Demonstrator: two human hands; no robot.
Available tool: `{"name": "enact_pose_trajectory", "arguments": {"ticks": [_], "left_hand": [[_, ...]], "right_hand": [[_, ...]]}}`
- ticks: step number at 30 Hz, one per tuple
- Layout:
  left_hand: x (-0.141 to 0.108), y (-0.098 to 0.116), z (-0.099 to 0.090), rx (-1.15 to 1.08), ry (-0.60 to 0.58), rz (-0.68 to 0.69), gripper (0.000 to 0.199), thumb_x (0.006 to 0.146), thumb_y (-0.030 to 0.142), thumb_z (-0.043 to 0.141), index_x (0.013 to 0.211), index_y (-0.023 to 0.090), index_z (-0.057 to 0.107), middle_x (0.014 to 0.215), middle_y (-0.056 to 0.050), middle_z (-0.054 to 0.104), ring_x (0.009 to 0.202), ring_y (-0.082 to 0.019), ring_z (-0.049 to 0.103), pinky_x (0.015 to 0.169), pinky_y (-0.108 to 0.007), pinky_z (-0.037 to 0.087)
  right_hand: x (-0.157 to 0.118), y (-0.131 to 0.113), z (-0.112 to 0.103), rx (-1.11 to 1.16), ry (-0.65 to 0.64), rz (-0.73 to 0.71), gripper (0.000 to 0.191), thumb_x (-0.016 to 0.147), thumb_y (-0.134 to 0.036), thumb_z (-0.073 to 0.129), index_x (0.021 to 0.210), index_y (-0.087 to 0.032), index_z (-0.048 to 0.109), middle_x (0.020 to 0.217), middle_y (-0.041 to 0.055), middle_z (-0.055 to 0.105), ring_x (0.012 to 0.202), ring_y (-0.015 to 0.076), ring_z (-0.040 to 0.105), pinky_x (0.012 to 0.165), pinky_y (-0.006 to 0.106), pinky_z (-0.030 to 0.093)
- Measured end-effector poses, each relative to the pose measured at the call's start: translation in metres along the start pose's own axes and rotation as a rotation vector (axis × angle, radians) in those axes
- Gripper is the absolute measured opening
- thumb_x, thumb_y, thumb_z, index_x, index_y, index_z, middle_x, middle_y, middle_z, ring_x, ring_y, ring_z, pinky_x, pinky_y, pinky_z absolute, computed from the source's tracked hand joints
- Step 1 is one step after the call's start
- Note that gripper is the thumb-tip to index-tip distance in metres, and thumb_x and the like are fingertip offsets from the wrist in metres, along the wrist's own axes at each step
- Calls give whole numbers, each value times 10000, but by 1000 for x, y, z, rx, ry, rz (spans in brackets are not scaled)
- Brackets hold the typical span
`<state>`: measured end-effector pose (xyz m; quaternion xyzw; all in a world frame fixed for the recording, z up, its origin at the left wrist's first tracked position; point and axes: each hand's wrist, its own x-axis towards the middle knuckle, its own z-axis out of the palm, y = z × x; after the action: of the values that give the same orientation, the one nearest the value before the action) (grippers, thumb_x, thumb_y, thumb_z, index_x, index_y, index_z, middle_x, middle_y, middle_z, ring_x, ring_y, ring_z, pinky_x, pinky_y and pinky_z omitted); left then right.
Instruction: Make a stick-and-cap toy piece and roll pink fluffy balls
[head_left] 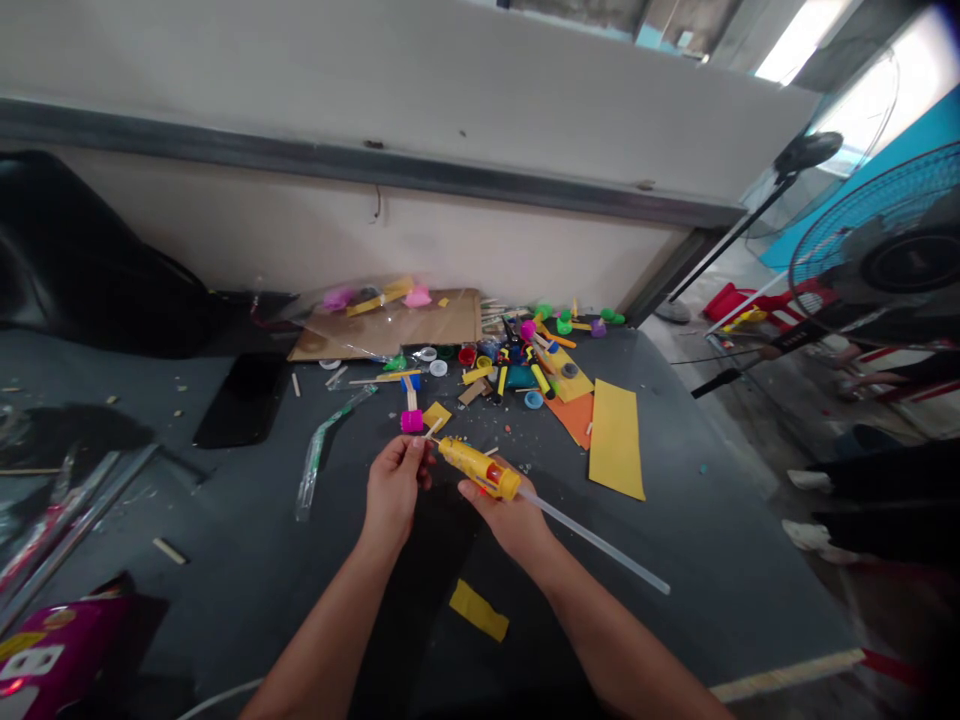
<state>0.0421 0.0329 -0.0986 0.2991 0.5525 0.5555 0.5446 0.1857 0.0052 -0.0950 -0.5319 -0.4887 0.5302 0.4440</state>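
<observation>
My right hand [510,510] is closed round a yellow hot glue gun [472,466], and a long translucent glue stick [600,542] sticks out of its rear end. The gun's nozzle points left, toward my left hand [394,490]. Between thumb and fingers that hand pinches a small pale wooden stick [433,427], close to the nozzle; whether the two touch I cannot tell. Just beyond lie a magenta cap with sticks [412,420] and a small yellow paper piece [437,415]. A yellow strip [478,610] rests on the table nearer me, between my forearms.
Pliers [517,365], coloured caps and craft pieces clutter the table's back, beside cardboard [390,325]. Yellow paper [617,435] lies right. At left are a black phone [241,398], a plastic-wrapped straw [322,450] and a purple package [67,640]. A fan [892,250] stands beyond the table.
</observation>
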Motion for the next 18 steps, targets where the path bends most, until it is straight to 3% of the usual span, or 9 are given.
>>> {"name": "enact_pose_trajectory", "arguments": {"ticks": [18], "left_hand": [[1, -3, 0, -23, -19, 12, 280, 704, 431, 632, 702, 156, 575, 579, 30, 535, 450, -60, 425, 405, -176, 328]], "right_hand": [[0, -1, 2, 2, -7, -1, 202, 699, -326, 681, 856, -214, 621, 782, 1, 655, 704, 160, 594, 641, 250, 479]]}}
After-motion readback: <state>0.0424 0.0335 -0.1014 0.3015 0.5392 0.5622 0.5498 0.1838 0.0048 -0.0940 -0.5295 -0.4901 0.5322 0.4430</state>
